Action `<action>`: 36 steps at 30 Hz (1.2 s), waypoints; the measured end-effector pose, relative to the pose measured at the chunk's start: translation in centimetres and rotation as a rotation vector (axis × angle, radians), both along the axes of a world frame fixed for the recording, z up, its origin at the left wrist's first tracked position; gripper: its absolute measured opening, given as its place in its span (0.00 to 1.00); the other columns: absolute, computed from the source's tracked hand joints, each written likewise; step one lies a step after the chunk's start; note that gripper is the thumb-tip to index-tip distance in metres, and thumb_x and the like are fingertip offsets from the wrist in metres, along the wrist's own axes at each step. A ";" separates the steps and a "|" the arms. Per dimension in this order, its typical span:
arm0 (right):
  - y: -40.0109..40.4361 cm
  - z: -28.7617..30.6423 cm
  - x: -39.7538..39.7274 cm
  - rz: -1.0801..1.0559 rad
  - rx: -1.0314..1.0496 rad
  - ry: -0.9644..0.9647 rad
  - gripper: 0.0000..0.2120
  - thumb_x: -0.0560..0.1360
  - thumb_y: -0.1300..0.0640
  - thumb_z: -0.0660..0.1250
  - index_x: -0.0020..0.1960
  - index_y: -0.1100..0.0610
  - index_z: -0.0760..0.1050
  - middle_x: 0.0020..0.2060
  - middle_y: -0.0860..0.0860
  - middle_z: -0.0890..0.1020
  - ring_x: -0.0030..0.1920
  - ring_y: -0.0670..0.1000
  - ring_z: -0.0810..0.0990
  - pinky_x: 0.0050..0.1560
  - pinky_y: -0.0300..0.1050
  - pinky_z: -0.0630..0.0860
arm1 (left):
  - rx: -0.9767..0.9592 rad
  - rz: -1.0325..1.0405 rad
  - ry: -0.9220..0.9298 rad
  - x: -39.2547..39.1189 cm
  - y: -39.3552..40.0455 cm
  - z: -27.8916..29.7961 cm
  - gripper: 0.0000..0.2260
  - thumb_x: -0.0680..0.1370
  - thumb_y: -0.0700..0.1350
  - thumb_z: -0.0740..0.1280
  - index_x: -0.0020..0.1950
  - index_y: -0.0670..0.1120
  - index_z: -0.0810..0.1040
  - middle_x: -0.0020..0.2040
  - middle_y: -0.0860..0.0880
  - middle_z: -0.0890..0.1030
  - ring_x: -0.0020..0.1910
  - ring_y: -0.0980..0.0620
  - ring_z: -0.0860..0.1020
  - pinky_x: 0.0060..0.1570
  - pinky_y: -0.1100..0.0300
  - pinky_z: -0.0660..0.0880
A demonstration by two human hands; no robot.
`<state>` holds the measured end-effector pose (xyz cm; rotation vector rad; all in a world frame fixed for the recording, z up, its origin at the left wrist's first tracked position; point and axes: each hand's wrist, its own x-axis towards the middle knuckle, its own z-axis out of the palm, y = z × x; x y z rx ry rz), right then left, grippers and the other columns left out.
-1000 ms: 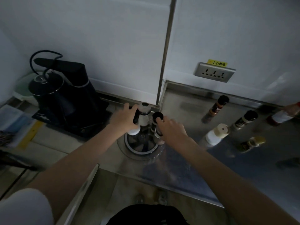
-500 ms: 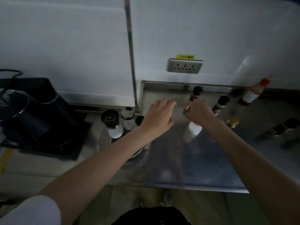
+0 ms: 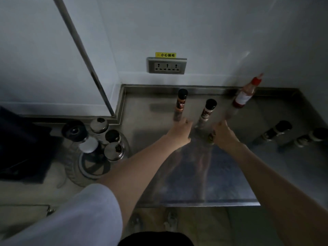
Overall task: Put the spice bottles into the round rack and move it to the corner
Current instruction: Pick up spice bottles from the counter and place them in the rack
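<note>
Far left: a black appliance [image 3: 21, 148] sits on the lower counter [image 3: 23, 194], cut off by the frame edge.
Round rack [image 3: 92, 167]: stands on the lower counter just right of the appliance, below the step in the wall; spoked base showing at the front.
Bottles in the rack: several at its back and right side, among them a black-capped one [image 3: 74, 130], a white cap [image 3: 88, 145] and two steel-lidded jars [image 3: 114, 151].
Wall: pale panels with a metal strip [image 3: 85, 55] running diagonally down to the counter's step.
Socket plate [image 3: 166, 66]: three outlets, set in the wall under a yellow label [image 3: 166, 55].
Steel worktop [image 3: 195, 174]: brushed metal with a raised back edge, reflecting both arms.
Left hand [image 3: 180, 133]: stretched forward, fingers loosely extended, tips at the base of the red spice bottle [image 3: 180, 105]; no grip visible.
Right hand [image 3: 224, 134]: reaching beside the black-capped brown bottle [image 3: 206, 110], with a small bottle [image 3: 211, 138] against its palm side; whether the fingers clasp it I cannot tell.
Hands: near each other, not touching.
Squeeze bottle [image 3: 245, 94]: red tip, leaning near the back edge.
Far right: two dark-capped bottles [image 3: 274, 132] lying on the steel worktop, well apart from the hands.
Bottom edge: white sleeve [image 3: 79, 219] on the left arm.
</note>
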<state>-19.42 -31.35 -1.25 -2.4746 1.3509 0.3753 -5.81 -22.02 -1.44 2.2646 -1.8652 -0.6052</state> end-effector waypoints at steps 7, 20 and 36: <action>1.2 3.4 2.1 0.268 0.149 -0.022 0.14 0.71 0.64 0.68 0.56 0.62 0.76 0.54 0.59 0.80 0.52 0.58 0.79 0.50 0.45 0.74 | 0.034 0.083 -0.058 -0.4 2.3 1.1 0.20 0.74 0.38 0.65 0.66 0.43 0.66 0.65 0.38 0.69 0.58 0.37 0.75 0.55 0.49 0.74; 15.1 12.7 17.1 0.786 0.433 -0.060 0.09 0.68 0.60 0.74 0.47 0.55 0.78 0.37 0.49 0.82 0.22 0.37 0.78 0.39 0.38 0.81 | 0.159 0.227 0.132 11.1 20.8 14.3 0.20 0.68 0.46 0.72 0.58 0.50 0.72 0.51 0.49 0.78 0.48 0.48 0.76 0.47 0.52 0.74; 23.2 2.3 25.4 0.906 -0.326 0.004 0.12 0.75 0.62 0.62 0.58 0.59 0.74 0.56 0.56 0.80 0.65 0.59 0.68 0.61 0.50 0.69 | 0.091 0.429 -0.032 18.9 25.4 1.9 0.17 0.70 0.36 0.66 0.57 0.43 0.71 0.56 0.41 0.75 0.53 0.41 0.76 0.51 0.46 0.75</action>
